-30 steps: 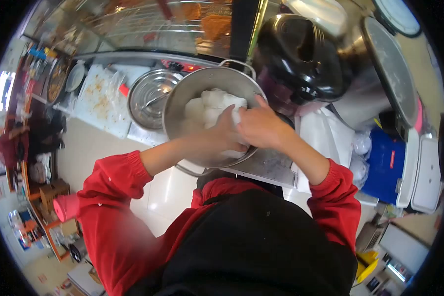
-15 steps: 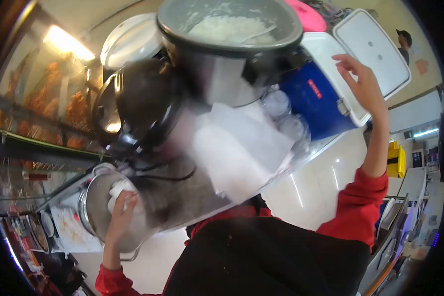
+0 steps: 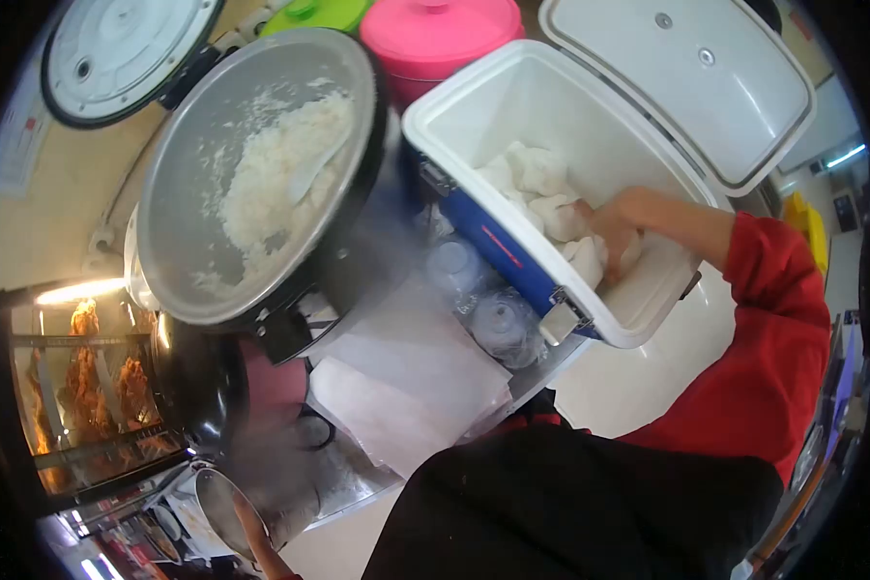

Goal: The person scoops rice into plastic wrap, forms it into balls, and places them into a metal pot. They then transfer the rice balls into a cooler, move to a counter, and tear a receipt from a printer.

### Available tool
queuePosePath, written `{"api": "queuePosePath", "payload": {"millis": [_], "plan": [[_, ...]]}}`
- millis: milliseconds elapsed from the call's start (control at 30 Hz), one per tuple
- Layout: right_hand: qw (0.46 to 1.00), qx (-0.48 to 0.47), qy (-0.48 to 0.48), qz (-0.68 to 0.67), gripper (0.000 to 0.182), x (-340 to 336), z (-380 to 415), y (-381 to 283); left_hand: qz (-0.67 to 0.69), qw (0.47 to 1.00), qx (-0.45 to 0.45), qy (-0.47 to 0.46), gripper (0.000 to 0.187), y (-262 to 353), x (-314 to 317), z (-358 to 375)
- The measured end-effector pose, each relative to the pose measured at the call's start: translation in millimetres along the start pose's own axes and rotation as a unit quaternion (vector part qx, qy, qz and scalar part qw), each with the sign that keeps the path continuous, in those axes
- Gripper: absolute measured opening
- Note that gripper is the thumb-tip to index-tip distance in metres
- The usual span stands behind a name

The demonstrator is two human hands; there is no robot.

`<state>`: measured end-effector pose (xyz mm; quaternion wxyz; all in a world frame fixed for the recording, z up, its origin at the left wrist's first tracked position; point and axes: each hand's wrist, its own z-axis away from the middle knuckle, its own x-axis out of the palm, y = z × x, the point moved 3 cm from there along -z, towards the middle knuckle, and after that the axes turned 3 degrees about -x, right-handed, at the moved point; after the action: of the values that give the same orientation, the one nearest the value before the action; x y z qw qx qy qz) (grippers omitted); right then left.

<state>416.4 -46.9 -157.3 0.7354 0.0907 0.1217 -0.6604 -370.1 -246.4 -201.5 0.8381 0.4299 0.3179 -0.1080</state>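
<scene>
My right hand reaches down inside the open blue and white cooler box, its fingers curled around a white wrapped bundle. Several more white bundles lie heaped beside it. At the lower left, my left hand is at the rim of a steel pot; its fingertips dip inside and are blurred. What the pot holds is mostly hidden.
A big rice cooker holds white rice and a spoon. White paper sheets and plastic-wrapped cups lie on the metal counter. A lit glass case with fried food stands left. Pink and green tubs are behind.
The view has swung toward the cooler. My right hand has gone from above its edge down among the bundles. My left hand, earlier at a white bundle in the pot, now shows at the pot's rim.
</scene>
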Motion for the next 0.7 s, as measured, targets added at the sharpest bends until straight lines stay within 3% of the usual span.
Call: {"api": "queuePosePath", "payload": {"millis": [33, 133, 200, 267, 300, 333, 367, 400, 433, 467, 500, 533, 567, 600, 633, 667, 700], "plan": [[0.997, 0.002, 0.031, 0.066, 0.127, 8.0, -1.8, -8.1, 0.060, 0.997, -0.044, -0.030, 0.049, 14.5, 5.3, 4.5], [0.994, 0.025, 0.076, 0.070, 0.111, 5.7, 11.7, -21.1, -0.040, 0.994, 0.016, -0.099, 0.054, 12.3, -3.2, -10.7], [0.996, 0.013, 0.082, 0.009, 0.095, -0.4, 13.1, -11.8, -0.059, 0.997, -0.030, -0.036, 0.057, -24.8, -22.0, -35.0], [0.995, -0.004, 0.063, -0.080, 0.077, -21.4, 28.1, 3.0, -0.060, 0.995, -0.071, 0.031, 0.059, -17.5, -16.4, -18.2], [0.988, -0.054, 0.109, -0.096, 0.065, -27.8, 29.4, 15.1, -0.050, 0.992, -0.089, 0.068, 0.060, 17.0, 0.1, 7.7], [0.977, -0.109, 0.151, -0.107, 0.053, -32.2, 32.3, 28.3, -0.048, 0.995, -0.074, 0.036, 0.057, -51.5, -32.2, -28.4], [0.963, -0.182, 0.193, -0.054, 0.050, -43.5, 55.9, 25.2, -0.124, 0.991, 0.017, 0.043, 0.053, -115.8, -48.4, -54.7], [0.958, -0.188, 0.197, -0.085, 0.049, -52.9, 86.0, 13.6, -0.107, 0.993, 0.009, 0.038, 0.050, -106.5, -43.6, -52.4], [0.925, -0.244, 0.238, -0.168, 0.045, -51.8, 103.0, 11.1, -0.091, 0.995, 0.000, 0.034, 0.048, -78.2, -31.0, -43.0], [0.904, -0.236, 0.311, -0.175, 0.044, -48.5, 125.5, 6.7, -0.074, 0.997, -0.008, 0.030, 0.046, -46.3, -16.8, -31.5], [0.875, -0.247, 0.301, -0.289, 0.048, -46.5, 144.4, -10.6, -0.095, 0.993, -0.066, 0.001, 0.048, 4.9, -6.2, -9.0], [0.830, -0.289, 0.351, -0.324, 0.063, -36.1, 150.2, 4.5, -0.120, 0.985, -0.123, -0.031, 0.049, 56.6, 5.1, 14.1], [0.806, -0.318, 0.338, -0.368, 0.066, -31.8, 156.0, -14.5, -0.109, 0.988, -0.108, -0.024, 0.050, 64.5, 6.5, 19.1], [0.779, -0.346, 0.324, -0.411, 0.069, -28.3, 161.0, -33.3, -0.090, 0.993, -0.013, -0.070, 0.050, 40.8, -0.7, 4.8], [0.748, -0.369, 0.290, -0.469, 0.067, -21.4, 155.8, -56.3, -0.114, 0.983, -0.102, -0.101, 0.050, 49.8, -1.6, 4.8], [0.735, -0.380, 0.272, -0.492, 0.064, -17.8, 152.3, -88.5, -0.098, 0.988, -0.017, -0.114, 0.049, 69.7, -1.5, 20.5], [0.721, -0.390, 0.253, -0.514, 0.062, -14.6, 148.4, -120.8, -0.072, 0.984, 0.053, -0.153, 0.052, 45.7, -7.1, 4.6]]}}
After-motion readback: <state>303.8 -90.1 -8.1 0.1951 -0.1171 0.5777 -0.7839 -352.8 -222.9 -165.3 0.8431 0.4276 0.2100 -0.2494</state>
